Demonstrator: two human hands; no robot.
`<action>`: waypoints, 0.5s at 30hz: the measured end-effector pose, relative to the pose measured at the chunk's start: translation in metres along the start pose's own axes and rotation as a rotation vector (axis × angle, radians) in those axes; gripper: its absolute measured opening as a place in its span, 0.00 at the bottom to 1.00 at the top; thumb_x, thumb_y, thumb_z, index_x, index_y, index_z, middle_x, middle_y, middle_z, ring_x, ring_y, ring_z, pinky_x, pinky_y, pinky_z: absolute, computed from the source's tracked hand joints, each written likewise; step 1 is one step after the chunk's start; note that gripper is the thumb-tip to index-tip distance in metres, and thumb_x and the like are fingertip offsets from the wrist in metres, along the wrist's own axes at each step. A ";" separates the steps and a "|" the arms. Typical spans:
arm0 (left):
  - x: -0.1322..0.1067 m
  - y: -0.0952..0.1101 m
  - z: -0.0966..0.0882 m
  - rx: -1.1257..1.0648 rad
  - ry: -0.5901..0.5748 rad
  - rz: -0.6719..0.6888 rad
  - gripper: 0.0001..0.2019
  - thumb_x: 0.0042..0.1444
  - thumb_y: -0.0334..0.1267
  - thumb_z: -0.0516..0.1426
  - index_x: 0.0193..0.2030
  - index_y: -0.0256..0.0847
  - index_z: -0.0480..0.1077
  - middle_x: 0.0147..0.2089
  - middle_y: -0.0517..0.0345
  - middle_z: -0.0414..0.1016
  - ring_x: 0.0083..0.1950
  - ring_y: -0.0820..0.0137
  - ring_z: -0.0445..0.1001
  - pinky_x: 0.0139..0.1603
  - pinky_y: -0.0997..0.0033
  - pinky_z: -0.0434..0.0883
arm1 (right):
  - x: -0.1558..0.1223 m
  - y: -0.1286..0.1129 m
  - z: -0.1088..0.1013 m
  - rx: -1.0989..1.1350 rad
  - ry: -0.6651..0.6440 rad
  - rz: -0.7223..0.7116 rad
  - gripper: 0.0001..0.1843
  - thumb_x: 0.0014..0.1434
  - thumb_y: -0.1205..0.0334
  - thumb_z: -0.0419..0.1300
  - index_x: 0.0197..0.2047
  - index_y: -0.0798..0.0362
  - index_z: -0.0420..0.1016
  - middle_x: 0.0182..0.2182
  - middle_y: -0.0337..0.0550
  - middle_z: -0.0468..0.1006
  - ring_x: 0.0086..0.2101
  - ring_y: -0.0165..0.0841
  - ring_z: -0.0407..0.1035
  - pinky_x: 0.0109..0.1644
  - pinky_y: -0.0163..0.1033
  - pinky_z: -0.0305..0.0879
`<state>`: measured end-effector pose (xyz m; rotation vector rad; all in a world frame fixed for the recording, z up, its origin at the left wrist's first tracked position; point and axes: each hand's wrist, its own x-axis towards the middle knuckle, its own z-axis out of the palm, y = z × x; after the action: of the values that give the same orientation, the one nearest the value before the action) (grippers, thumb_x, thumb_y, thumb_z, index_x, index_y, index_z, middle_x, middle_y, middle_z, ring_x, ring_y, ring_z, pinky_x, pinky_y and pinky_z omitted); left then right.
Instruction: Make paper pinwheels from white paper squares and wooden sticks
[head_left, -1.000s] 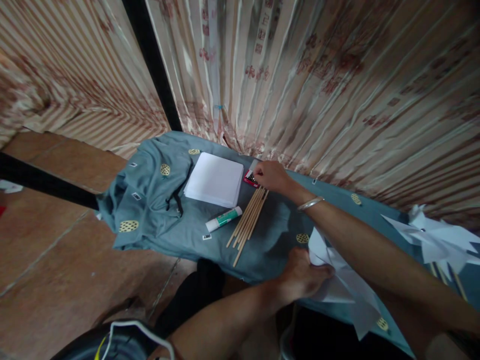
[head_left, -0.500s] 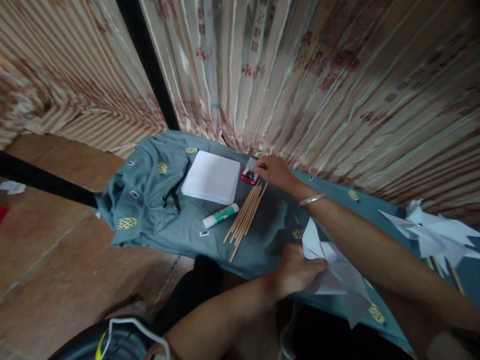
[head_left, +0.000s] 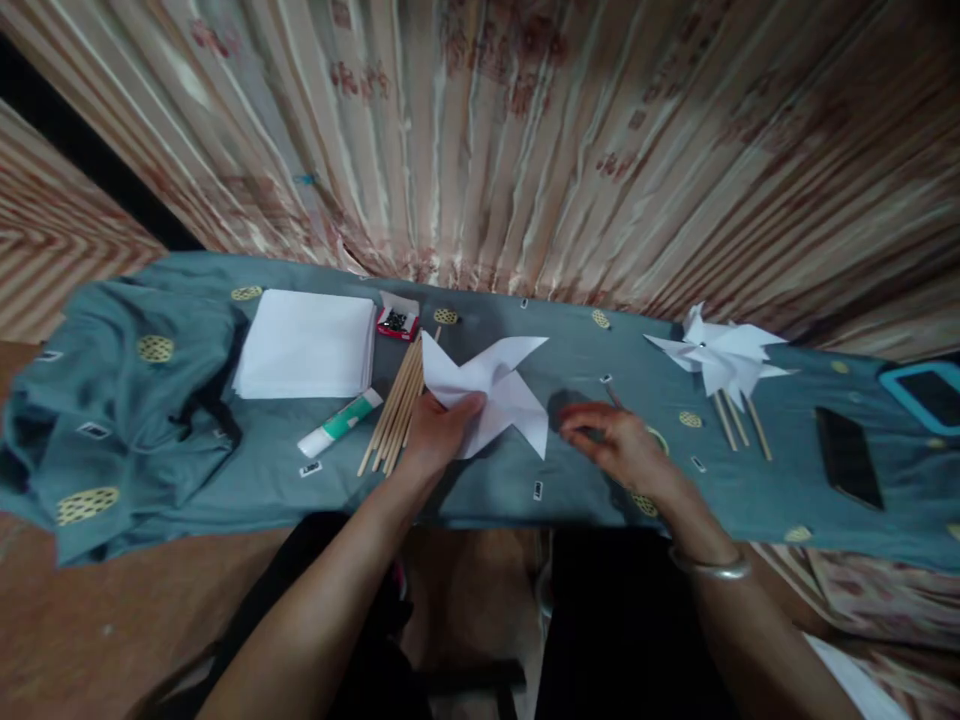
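Observation:
My left hand point(head_left: 439, 435) pinches the lower left part of a white paper pinwheel point(head_left: 491, 390) that lies over the teal cloth point(head_left: 517, 480). My right hand point(head_left: 619, 445) hovers just to the right of the pinwheel, its fingers drawn together and blurred; whether something small sits between them I cannot make out. A bundle of wooden sticks point(head_left: 394, 405) lies right beside my left hand. A small red box point(head_left: 396, 320) with dark pins stands open behind the sticks.
A stack of white paper sheets point(head_left: 307, 345) and a glue stick point(head_left: 339, 425) lie to the left. Finished pinwheels on sticks point(head_left: 720, 360) rest at the right, with a dark phone point(head_left: 847, 455) and a teal-rimmed device point(head_left: 926, 395) beyond. A striped curtain point(head_left: 525, 150) hangs behind.
My right hand drew back from the red box to beside the pinwheel. The left hand carried the pinwheel up onto the cloth. The view swung right.

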<state>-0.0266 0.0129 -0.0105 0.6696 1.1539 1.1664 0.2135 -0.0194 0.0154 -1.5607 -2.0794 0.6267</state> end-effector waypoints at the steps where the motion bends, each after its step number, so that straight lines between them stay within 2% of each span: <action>1: 0.000 0.001 0.001 0.004 0.000 0.006 0.09 0.38 0.36 0.67 0.29 0.37 0.76 0.28 0.57 0.79 0.30 0.69 0.74 0.35 0.71 0.70 | -0.006 0.010 0.011 -0.025 -0.039 -0.023 0.08 0.57 0.66 0.59 0.31 0.50 0.80 0.40 0.46 0.83 0.43 0.39 0.77 0.50 0.47 0.72; 4: -0.002 0.002 0.006 0.007 0.022 0.038 0.12 0.36 0.37 0.68 0.30 0.36 0.77 0.30 0.56 0.80 0.30 0.69 0.75 0.36 0.70 0.71 | -0.012 0.028 0.027 -0.061 -0.029 -0.036 0.07 0.57 0.67 0.60 0.34 0.51 0.80 0.47 0.51 0.81 0.49 0.42 0.75 0.57 0.51 0.68; 7: -0.002 0.003 0.011 -0.002 0.028 0.055 0.14 0.36 0.38 0.69 0.32 0.36 0.77 0.31 0.55 0.81 0.31 0.67 0.76 0.36 0.69 0.73 | -0.019 0.033 0.026 -0.070 0.088 0.032 0.12 0.59 0.64 0.60 0.45 0.51 0.79 0.49 0.51 0.80 0.52 0.44 0.73 0.59 0.53 0.67; 9: -0.002 0.005 0.012 -0.008 0.038 0.078 0.13 0.38 0.37 0.69 0.32 0.37 0.78 0.32 0.55 0.82 0.32 0.67 0.77 0.35 0.70 0.73 | -0.027 0.031 0.023 -0.084 0.187 0.079 0.13 0.60 0.63 0.58 0.48 0.49 0.78 0.48 0.49 0.81 0.50 0.43 0.75 0.58 0.52 0.69; 11: -0.001 0.006 0.013 -0.005 0.054 0.106 0.11 0.38 0.36 0.69 0.32 0.38 0.78 0.31 0.57 0.81 0.32 0.67 0.77 0.33 0.71 0.73 | -0.033 0.024 0.022 -0.100 0.257 0.100 0.12 0.62 0.61 0.57 0.47 0.47 0.79 0.44 0.46 0.83 0.46 0.42 0.76 0.54 0.50 0.71; 15: 0.000 0.007 0.014 0.000 0.054 0.136 0.10 0.39 0.36 0.68 0.32 0.39 0.78 0.31 0.58 0.81 0.33 0.67 0.78 0.33 0.73 0.73 | -0.031 0.010 0.027 -0.060 0.235 0.064 0.12 0.64 0.61 0.56 0.44 0.47 0.80 0.41 0.44 0.84 0.41 0.39 0.77 0.51 0.47 0.71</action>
<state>-0.0157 0.0170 0.0008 0.7294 1.1673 1.3063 0.2125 -0.0489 -0.0149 -1.6536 -1.8951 0.3844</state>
